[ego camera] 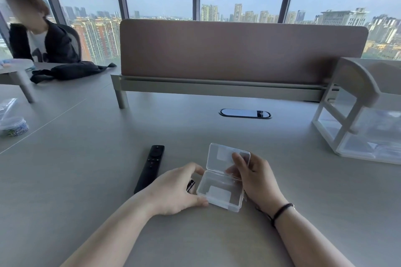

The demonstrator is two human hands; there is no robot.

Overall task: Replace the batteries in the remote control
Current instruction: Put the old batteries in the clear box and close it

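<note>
The black remote control (pixel 149 168) lies flat and untouched on the grey tabletop (pixel 86 169), buttons up, its round pad at the far end and its near end running behind the left hand (pixel 173 191). Just to its right sits a small clear plastic box (pixel 220 191) with its hinged lid (pixel 227 157) standing open; the tray looks empty apart from a pale label. The left hand steadies the box's left side, fingertips on its far corner and thumb at the near corner, so its grip is grasping the box. A dark cylindrical thing, apparently a battery (pixel 190 186), shows between that palm and the box wall; whether the hand pinches it or it rests on the tabletop cannot be told. The right hand (pixel 253 180), a dark band (pixel 282 210) around its wrist, has its grip on the raised lid, fingers against it from the right. Farther out, an oval cable port (pixel 245 113) is set into the tabletop before a brown divider panel (pixel 238 50). A clear storage bin (pixel 364 134) stands at the far right, a bagged container (pixel 13 123) at the far left, and a seated person (pixel 43 39) by the windows.
</note>
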